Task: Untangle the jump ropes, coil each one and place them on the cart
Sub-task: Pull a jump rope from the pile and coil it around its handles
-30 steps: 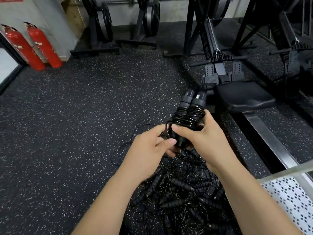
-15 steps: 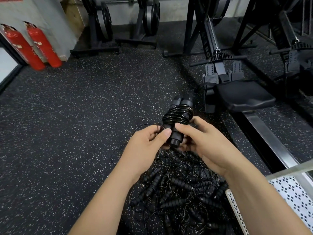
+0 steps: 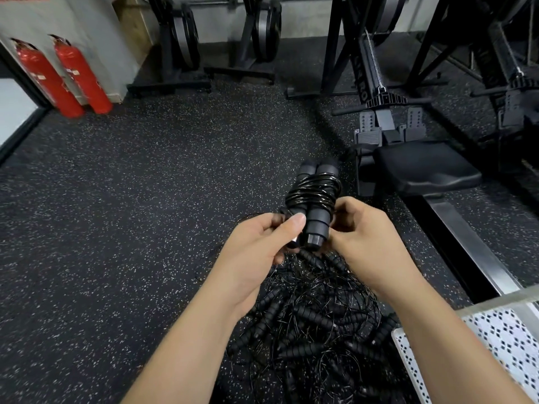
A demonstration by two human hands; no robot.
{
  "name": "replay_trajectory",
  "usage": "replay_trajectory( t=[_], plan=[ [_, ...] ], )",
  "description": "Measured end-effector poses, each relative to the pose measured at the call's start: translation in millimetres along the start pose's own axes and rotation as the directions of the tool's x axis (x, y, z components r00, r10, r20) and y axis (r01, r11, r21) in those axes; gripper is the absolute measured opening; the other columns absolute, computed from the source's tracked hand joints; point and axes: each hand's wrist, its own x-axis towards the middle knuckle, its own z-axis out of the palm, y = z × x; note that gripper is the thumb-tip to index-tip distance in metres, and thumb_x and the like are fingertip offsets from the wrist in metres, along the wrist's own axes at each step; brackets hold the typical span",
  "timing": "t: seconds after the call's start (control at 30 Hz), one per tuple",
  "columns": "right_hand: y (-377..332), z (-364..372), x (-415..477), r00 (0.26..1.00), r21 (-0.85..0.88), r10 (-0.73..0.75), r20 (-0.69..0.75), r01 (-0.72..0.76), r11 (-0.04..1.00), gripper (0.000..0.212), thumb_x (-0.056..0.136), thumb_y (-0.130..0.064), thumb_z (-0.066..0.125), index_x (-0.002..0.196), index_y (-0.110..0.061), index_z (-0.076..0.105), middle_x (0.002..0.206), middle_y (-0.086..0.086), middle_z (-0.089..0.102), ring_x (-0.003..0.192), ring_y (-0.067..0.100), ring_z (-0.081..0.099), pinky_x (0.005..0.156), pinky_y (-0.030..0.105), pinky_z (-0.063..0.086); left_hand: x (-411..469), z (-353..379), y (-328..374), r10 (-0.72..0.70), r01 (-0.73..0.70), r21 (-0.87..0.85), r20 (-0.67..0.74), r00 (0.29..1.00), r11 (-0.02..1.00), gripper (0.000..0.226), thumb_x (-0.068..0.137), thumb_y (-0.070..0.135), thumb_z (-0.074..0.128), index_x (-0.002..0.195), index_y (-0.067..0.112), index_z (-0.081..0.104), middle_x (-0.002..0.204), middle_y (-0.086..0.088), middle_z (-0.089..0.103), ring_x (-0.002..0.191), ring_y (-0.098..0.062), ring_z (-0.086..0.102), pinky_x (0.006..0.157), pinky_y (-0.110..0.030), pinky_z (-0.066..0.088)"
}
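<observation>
A coiled black jump rope (image 3: 314, 196), its cord wound round two foam handles held side by side, stands upright between my hands. My left hand (image 3: 262, 246) grips the lower end of the handles, thumb laid across them. My right hand (image 3: 367, 237) curls its fingers round the bundle's right side. Below my wrists a tangled pile of jump ropes (image 3: 315, 325) with several black handles and thin cords lies on the floor. The white perforated cart (image 3: 495, 345) shows at the lower right corner.
Speckled black rubber floor (image 3: 131, 214) spreads to the left. A rowing machine (image 3: 420, 167) with seat and rail runs along the right. Two red fire extinguishers (image 3: 64, 74) stand by the wall at far left; weight-plate racks (image 3: 180, 45) line the back.
The coiled bundle has come down and left from beside the rower seat toward the middle. My right hand has shifted from gripping over the coil to holding its right side.
</observation>
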Motion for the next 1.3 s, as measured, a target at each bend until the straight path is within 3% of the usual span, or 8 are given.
replay_trajectory(
  t=[0.1, 0.2, 0.3, 0.5, 0.77, 0.87, 1.13, 1.3],
  plan=[
    [-7, 3, -5, 0.999, 0.045, 0.033, 0.036, -0.034, 0.998, 0.056, 0.085, -0.015, 0.09, 0.124, -0.033, 0.054, 0.083, -0.012, 0.074, 0.071, 0.003, 0.064, 0.073, 0.029, 0.052, 1, -1, -2, -0.011, 0.011, -0.013, -0.02, 1.0, 1.0, 0.043, 0.097, 0.044, 0.077, 0.113, 0.004, 0.076, 0.098, -0.008, 0.074, 0.089, -0.021, 0.053, 0.07, -0.032, 0.038],
    [-8, 9, -7, 1.0, 0.122, 0.026, 0.005, -0.027, 0.992, 0.073, 0.085, -0.012, 0.09, 0.133, -0.034, 0.039, 0.091, -0.004, 0.08, 0.078, 0.014, 0.072, 0.081, 0.039, 0.056, 2, -3, -1, -0.016, 0.012, -0.059, -0.057, 0.998, 0.998, 0.05, 0.097, 0.048, 0.077, 0.118, 0.003, 0.075, 0.103, -0.013, 0.076, 0.091, -0.024, 0.05, 0.069, -0.034, 0.035],
    [-9, 10, -7, 0.998, 0.199, 0.022, -0.066, -0.008, 0.98, 0.057, 0.087, -0.006, 0.087, 0.115, -0.027, 0.042, 0.096, -0.003, 0.082, 0.087, 0.023, 0.078, 0.089, 0.052, 0.06, 1, -3, 0, -0.013, -0.001, -0.157, -0.092, 0.996, 0.988, 0.048, 0.101, 0.04, 0.072, 0.124, -0.002, 0.072, 0.114, -0.024, 0.075, 0.094, -0.024, 0.053, 0.07, -0.031, 0.039],
    [-2, 14, -9, 0.995, 0.151, -0.073, 0.073, 0.061, 0.987, 0.019, 0.087, -0.014, 0.091, 0.094, -0.025, 0.077, 0.096, 0.001, 0.081, 0.094, 0.023, 0.078, 0.095, 0.054, 0.062, 2, -2, -1, -0.05, 0.019, -0.247, -0.121, 0.991, 0.969, 0.051, 0.1, 0.039, 0.072, 0.128, -0.004, 0.07, 0.11, -0.014, 0.071, 0.097, -0.026, 0.049, 0.069, -0.029, 0.04],
    [2, 20, -8, 0.986, -0.088, -0.167, 0.015, 0.168, 0.982, 0.023, 0.086, -0.034, 0.091, 0.075, -0.027, 0.073, 0.079, -0.003, 0.06, 0.074, 0.017, 0.059, 0.069, 0.037, 0.05, -1, 5, 3, -0.057, 0.028, -0.282, -0.096, 0.994, 0.959, 0.054, 0.103, 0.039, 0.068, 0.136, -0.004, 0.065, 0.129, -0.022, 0.073, 0.1, -0.025, 0.052, 0.069, -0.03, 0.038],
    [3, 18, -8, 0.984, -0.1, -0.178, 0.022, 0.179, 0.979, 0.022, 0.089, -0.036, 0.088, 0.078, -0.024, 0.074, 0.081, -0.001, 0.065, 0.076, 0.019, 0.061, 0.069, 0.036, 0.048, 0, 4, 4, -0.061, 0.032, -0.297, -0.088, 0.994, 0.954, 0.055, 0.103, 0.036, 0.069, 0.134, -0.008, 0.064, 0.115, -0.018, 0.071, 0.098, -0.025, 0.05, 0.071, -0.029, 0.041],
    [8, 5, -1, 0.992, -0.144, -0.124, 0.011, 0.124, 0.982, 0.023, 0.094, -0.014, 0.082, 0.077, -0.024, 0.072, 0.066, -0.024, 0.063, 0.061, -0.001, 0.054, 0.057, 0.013, 0.036, 0, -1, 7, -0.088, 0.078, -0.248, -0.026, 0.996, 0.966, 0.043, 0.098, 0.03, 0.074, 0.125, -0.003, 0.069, 0.106, -0.01, 0.071, 0.085, -0.015, 0.062, 0.076, -0.028, 0.05],
    [9, 3, 1, 0.99, -0.202, -0.143, -0.008, 0.138, 0.97, 0.03, 0.094, -0.006, 0.08, 0.075, -0.026, 0.07, 0.068, -0.012, 0.063, 0.06, 0.003, 0.051, 0.055, 0.016, 0.034, -3, 0, 10, -0.126, 0.132, -0.222, 0.04, 0.991, 0.966, 0.052, 0.097, 0.025, 0.073, 0.132, -0.012, 0.061, 0.105, -0.012, 0.071, 0.082, -0.015, 0.066, 0.075, -0.027, 0.052]
  ],
)
